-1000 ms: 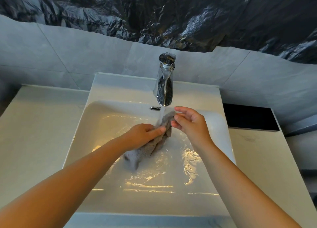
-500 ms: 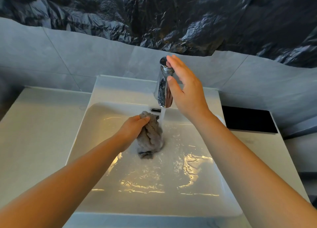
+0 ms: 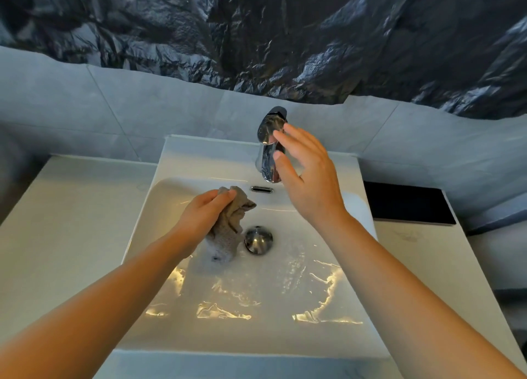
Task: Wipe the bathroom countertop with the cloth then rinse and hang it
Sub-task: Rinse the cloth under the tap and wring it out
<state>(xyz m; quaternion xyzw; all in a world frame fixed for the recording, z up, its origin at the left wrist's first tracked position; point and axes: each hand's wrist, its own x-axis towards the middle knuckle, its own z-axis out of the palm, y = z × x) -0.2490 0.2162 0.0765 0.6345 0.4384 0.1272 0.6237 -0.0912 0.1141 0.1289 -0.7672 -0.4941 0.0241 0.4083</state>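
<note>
A wet grey cloth [image 3: 228, 230] hangs bunched from my left hand [image 3: 202, 219], which is shut on it over the white sink basin [image 3: 285, 330], just left of the chrome drain plug [image 3: 258, 239]. My right hand [image 3: 308, 176] is open, fingers spread, right beside the chrome faucet [image 3: 269, 150] at the back of the sink; its fingertips are at or just off the faucet's handle. No water stream shows under the spout. Water lies in the basin bottom.
The pale countertop [image 3: 74, 230] runs left of the sink and continues on the right [image 3: 422, 264]. A flat black object [image 3: 407, 205] lies at the back right. Grey tiles and crumpled black plastic sheeting [image 3: 285, 36] cover the wall behind.
The water stream has stopped. My right hand left the cloth, went up to the faucet handle and now sits open beside it. My left hand gathered the cloth and holds it alone.
</note>
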